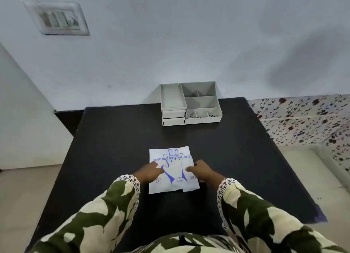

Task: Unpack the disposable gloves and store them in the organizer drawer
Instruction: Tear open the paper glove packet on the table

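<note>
Right now my left hand [149,172] lies on the glove packet [173,170] at its nine o'clock edge, fingers loosely extended and pressing down, gripping nothing; my right hand [200,170] sits at the three o'clock edge, fingers curled over the border, though I cannot tell whether they have actually pinched the plastic. The packet is flat on the black bench [117,148], printed side up with a blue hand outline, close in front of me and apparently still sealed apart from a small notch on its six o'clock edge. I judge the step in hand to be opening it, and doing that well means pinning one side firmly with the left hand while the right finds the notch or a seam, so the thin film tears along one edge instead of stretching, and the slippery gloves come out as one stack, not scattered. Well away at twelve o'clock, against the wall, stands the grey organizer [190,103]. Its open top compartments look empty: a long tray on the left, several smaller bins on the right, the front ones with perforated walls. Below the long tray two small drawers [173,117] are both shut, so one must be pulled out before anything goes in.
</note>
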